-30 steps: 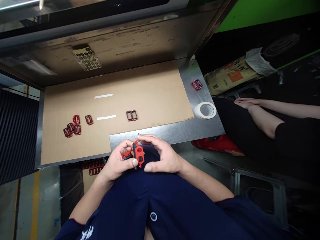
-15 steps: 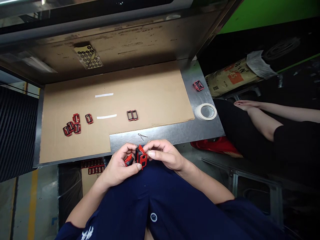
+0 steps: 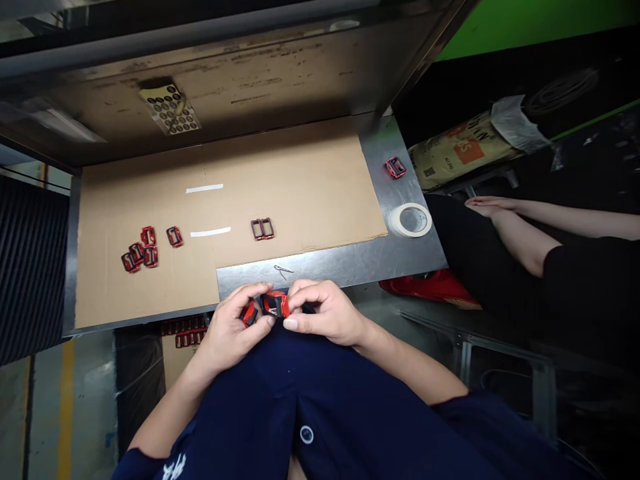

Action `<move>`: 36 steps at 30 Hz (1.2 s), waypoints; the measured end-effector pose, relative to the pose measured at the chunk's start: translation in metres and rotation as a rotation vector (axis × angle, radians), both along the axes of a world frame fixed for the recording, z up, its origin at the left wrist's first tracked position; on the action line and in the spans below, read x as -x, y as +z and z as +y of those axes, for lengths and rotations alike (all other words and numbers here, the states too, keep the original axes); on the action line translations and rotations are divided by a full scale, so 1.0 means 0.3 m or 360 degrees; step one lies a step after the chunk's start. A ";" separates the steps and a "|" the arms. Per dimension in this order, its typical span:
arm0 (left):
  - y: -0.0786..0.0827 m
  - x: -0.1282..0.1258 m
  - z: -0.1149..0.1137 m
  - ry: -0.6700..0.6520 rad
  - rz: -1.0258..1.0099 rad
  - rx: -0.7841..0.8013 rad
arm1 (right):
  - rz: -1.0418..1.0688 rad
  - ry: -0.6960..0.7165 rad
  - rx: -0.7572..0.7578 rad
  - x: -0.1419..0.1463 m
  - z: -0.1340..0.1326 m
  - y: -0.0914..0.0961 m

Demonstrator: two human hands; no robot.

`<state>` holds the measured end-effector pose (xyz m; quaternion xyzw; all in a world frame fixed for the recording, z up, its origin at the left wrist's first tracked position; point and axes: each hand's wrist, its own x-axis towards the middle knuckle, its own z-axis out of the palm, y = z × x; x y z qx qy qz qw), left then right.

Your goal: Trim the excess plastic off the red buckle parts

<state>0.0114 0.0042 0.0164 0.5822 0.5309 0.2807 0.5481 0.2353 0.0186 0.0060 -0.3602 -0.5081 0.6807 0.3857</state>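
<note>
My left hand [image 3: 231, 327] and my right hand [image 3: 325, 313] meet above the steel table edge, both gripping a red-and-black plastic frame part [image 3: 275, 305]. A smaller red-and-black piece [image 3: 249, 313] shows at my left fingers, and my fingers partly hide both. Beyond my hands, small steel tweezers [image 3: 283, 270] lie on the bare metal. Similar red-and-black plastic frames stand on a cardboard sheet [image 3: 310, 200]: a small heap [image 3: 139, 250], a single one [image 3: 174, 237] and a joined pair [image 3: 263, 229]. Another frame [image 3: 395, 167] sits on the steel.
A roll of masking tape [image 3: 410, 219] lies on the steel table [image 3: 350, 263], with two white strips [image 3: 210, 231] on the cardboard. A seated co-worker's hands [image 3: 483, 207] rest on dark-clothed knees to the right. A red bag [image 3: 430, 287] lies below the table edge.
My hands have come closer together, and the red-and-black part has turned from upright to lying sideways between them. The view has shifted slightly.
</note>
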 end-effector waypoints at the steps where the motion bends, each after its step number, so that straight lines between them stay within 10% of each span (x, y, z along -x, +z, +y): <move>1: -0.002 0.002 -0.001 0.0057 -0.0007 0.0054 | -0.0031 -0.0019 -0.0048 0.000 0.000 0.001; 19: 0.012 -0.027 -0.001 0.0170 -0.0215 0.0190 | -0.0345 -0.0099 -0.0846 0.022 0.013 -0.006; 29: -0.011 -0.027 -0.010 -0.0022 0.0099 -0.0599 | -0.0350 -0.0096 -0.0950 0.032 0.016 -0.009; 36: -0.007 -0.027 -0.004 -0.0093 0.0295 -0.0981 | -0.0219 -0.0126 -0.0437 -0.001 0.011 -0.002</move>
